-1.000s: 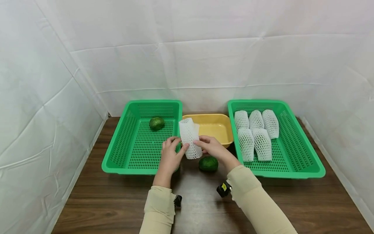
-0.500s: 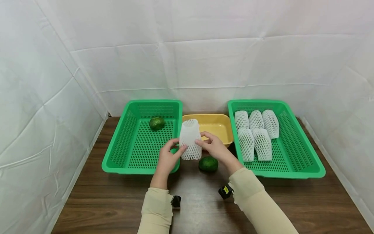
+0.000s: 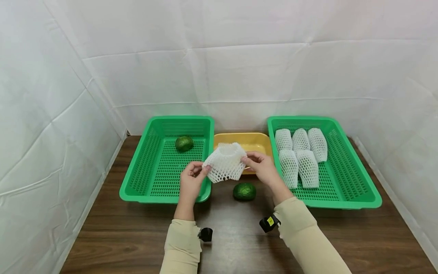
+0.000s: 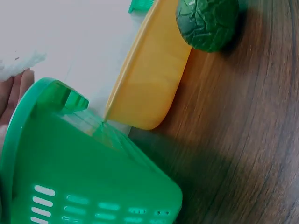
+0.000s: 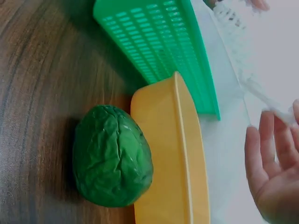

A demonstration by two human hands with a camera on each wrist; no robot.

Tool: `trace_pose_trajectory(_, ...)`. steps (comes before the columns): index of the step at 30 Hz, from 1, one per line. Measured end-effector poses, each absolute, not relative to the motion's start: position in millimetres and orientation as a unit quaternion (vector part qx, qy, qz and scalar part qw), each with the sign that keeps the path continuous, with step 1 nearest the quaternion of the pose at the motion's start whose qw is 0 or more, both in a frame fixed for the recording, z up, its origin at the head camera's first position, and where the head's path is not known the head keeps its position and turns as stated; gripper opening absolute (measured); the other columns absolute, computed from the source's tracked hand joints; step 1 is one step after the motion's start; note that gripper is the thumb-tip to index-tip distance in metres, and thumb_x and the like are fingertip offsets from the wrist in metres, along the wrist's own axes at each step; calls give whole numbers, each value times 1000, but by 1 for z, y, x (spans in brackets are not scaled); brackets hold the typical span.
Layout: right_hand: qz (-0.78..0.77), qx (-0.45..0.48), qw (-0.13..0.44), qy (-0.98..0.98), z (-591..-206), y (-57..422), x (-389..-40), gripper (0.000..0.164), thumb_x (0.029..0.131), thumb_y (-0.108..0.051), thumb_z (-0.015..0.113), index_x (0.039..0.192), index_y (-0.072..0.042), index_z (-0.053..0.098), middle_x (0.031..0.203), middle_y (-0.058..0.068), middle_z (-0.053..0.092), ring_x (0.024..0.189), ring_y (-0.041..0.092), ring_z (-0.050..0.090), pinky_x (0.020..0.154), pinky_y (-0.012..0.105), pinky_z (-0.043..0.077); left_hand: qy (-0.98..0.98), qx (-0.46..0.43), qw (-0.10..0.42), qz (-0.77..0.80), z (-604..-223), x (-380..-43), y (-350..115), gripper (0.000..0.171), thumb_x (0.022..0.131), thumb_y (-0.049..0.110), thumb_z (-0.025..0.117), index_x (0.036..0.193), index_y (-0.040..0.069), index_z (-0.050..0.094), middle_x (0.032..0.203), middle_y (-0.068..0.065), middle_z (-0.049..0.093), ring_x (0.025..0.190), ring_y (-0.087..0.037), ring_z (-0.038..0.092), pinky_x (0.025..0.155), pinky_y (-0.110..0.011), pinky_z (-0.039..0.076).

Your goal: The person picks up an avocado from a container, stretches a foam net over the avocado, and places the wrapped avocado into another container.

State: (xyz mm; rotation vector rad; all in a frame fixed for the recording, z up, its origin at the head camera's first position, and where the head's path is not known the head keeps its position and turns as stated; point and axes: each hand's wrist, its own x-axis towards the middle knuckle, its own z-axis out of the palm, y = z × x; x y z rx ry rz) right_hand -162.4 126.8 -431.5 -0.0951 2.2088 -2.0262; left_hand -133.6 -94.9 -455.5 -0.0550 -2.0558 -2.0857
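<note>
Between both hands a white foam net sleeve (image 3: 226, 163) is stretched wide, its open end facing up. My left hand (image 3: 192, 180) pinches its left side between thumb and fingers. On the opposite side, my right hand (image 3: 262, 167) pinches the edge the same way. Below the sleeve, a green, wrinkled, avocado-like fruit (image 3: 244, 191) lies on the table; the right wrist view shows this fruit (image 5: 112, 156) up close beside the yellow basin. In the left wrist view only a few fingers (image 4: 23, 84) and a bit of netting show at the left edge.
A green basket (image 3: 161, 198) at left holds one similar fruit (image 3: 184, 144). Another green basket (image 3: 342, 203) at right holds several net-covered pieces (image 3: 307, 169). The yellow basin (image 3: 261, 141) stands between them, against the white cloth backdrop (image 3: 239, 76).
The hands have moved apart, pulling the foam net sleeve from a narrow upright tube into a wide, shorter shape. The fruit on the table has stayed put.
</note>
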Motion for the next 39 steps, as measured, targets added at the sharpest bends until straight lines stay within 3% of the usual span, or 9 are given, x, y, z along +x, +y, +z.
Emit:
trace_pose_trajectory(5, -685, -98, 92, 716, -430, 117, -159, 24, 93, -8, 56, 111, 3, 45, 91, 5, 61, 83, 15, 59, 77, 40, 52, -719, -61, 73, -689, -453, -130, -93, 24, 81, 7, 71, 100, -3, 60, 94, -12, 64, 91, -23, 60, 79, -34, 48)
trace_pose_trajectory(10, -700, -121, 111, 694, -427, 111, -154, 21, 94, -7, 54, 111, 4, 50, 97, 7, 57, 89, 16, 58, 80, 39, 50, -721, -111, 40, -683, -440, -126, -92, 44, 83, 0, 66, 124, -5, 50, 116, -24, 58, 107, -36, 53, 91, -50, 41)
trace_pose_trajectory(15, -710, -142, 146, 674, -428, 112, -152, 26, 95, -8, 51, 118, 4, 48, 106, 12, 56, 96, 19, 59, 87, 46, 46, -749, -156, -13, -643, -421, -118, -91, 53, 84, -1, 64, 133, -6, 44, 123, -24, 55, 114, -37, 49, 95, -52, 36)
trace_pose_trajectory(20, -649, -144, 127, 736, -437, 120, -154, 25, 96, -6, 49, 118, 5, 49, 112, 19, 56, 103, 30, 56, 87, 46, 46, -757, -148, 11, -636, -419, -116, -90, 48, 84, 1, 66, 129, -5, 50, 120, -23, 56, 113, -35, 49, 95, -51, 36)
trace_pose_trajectory(24, -516, -125, 126, 838, -451, 128, -152, 24, 92, -1, 52, 116, 1, 53, 115, 19, 56, 108, 34, 52, 88, 44, 44, -759, -141, 54, -633, -434, -120, -92, 51, 82, 5, 69, 130, 3, 51, 122, -18, 53, 109, -33, 49, 89, -51, 40)
trace_pose_trajectory(31, -388, -75, 186, 900, -480, 138, -137, 55, 78, 0, 65, 130, -7, 47, 134, 20, 37, 125, 40, 29, 90, 52, 35, -769, -159, 88, -612, -422, -115, -91, 50, 79, -3, 69, 126, -5, 52, 117, -23, 48, 102, -35, 46, 81, -46, 42)
trace_pose_trajectory(35, -391, -52, 195, 898, -494, 139, -135, 63, 75, 6, 68, 132, -8, 45, 134, 20, 39, 121, 39, 36, 86, 48, 40, -776, -147, 80, -608, -436, -123, -92, 52, 79, 2, 70, 128, 2, 53, 119, -17, 48, 104, -32, 46, 82, -46, 41)
trace_pose_trajectory(39, -407, -36, 192, 892, -491, 138, -135, 59, 75, 6, 69, 128, -8, 48, 125, 19, 49, 101, 30, 51, 73, 39, 43, -780, -127, 60, -610, -450, -129, -92, 56, 80, 10, 73, 132, 13, 52, 124, -9, 51, 106, -27, 48, 84, -46, 42)
